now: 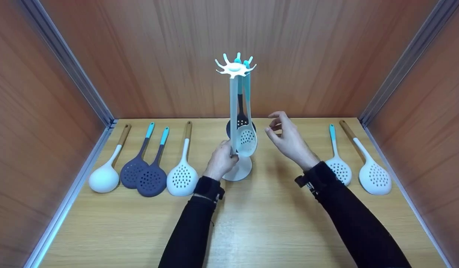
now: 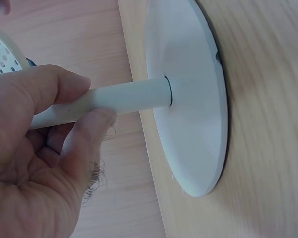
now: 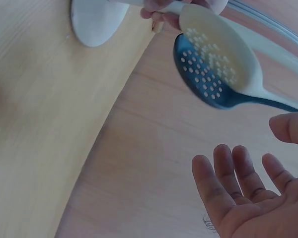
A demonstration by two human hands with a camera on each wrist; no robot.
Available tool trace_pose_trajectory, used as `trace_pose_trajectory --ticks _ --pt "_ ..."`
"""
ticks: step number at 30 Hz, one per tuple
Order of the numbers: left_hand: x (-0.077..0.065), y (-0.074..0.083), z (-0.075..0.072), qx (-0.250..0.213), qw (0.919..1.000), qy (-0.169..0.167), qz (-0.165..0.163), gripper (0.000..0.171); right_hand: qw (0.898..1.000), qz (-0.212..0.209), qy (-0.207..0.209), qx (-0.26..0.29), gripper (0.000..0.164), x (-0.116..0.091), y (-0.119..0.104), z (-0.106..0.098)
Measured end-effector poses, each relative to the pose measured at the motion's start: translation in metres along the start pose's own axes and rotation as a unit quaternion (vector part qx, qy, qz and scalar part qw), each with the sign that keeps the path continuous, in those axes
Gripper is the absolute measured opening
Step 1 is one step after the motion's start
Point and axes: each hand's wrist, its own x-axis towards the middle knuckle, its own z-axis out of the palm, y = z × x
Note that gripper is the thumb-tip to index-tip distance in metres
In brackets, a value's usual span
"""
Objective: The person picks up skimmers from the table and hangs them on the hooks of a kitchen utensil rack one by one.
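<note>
A white utensil stand (image 1: pixel 233 111) rises from a round base (image 2: pixel 188 99), with a ring of hooks at its top. Low on its pole, my left hand (image 1: pixel 220 158) grips it between thumb and fingers. Two slotted skimmers hang from the hooks: a pale one with a turquoise handle (image 1: pixel 247 139), and behind it a dark one (image 3: pixel 193 74), partly hidden. To the right of the stand my right hand (image 1: pixel 289 139) is held in the air, fingers loosely bent and apart from the skimmers. Nothing lies in its palm in the right wrist view.
Left on the table (image 1: pixel 266 230) lie a white ladle (image 1: pixel 104 178), two dark skimmers (image 1: pixel 152 180) that overlap, and a white skimmer (image 1: pixel 182 178) with a wooden handle. Two white skimmers (image 1: pixel 375 178) lie at the right. Wood panels (image 1: pixel 169 56) enclose the back and sides.
</note>
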Motion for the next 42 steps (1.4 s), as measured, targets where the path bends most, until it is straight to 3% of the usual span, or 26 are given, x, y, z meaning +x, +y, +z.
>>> trace_pose_trajectory --ticks 20,28,42 --pt "0.000 -0.001 0.001 0.003 1.0000 -0.003 -0.005 0.058 0.999 0.036 0.002 -0.028 0.044 -0.009 0.036 -0.024" --pt "0.002 0.001 0.000 0.006 0.9998 -0.009 -0.016 0.060 0.998 0.030 0.006 -0.050 0.044 -0.011 0.048 -0.032" --pt "0.002 0.002 0.000 -0.005 0.9994 -0.017 -0.029 0.060 0.992 0.068 -0.007 -0.107 0.049 -0.011 0.068 -0.048"
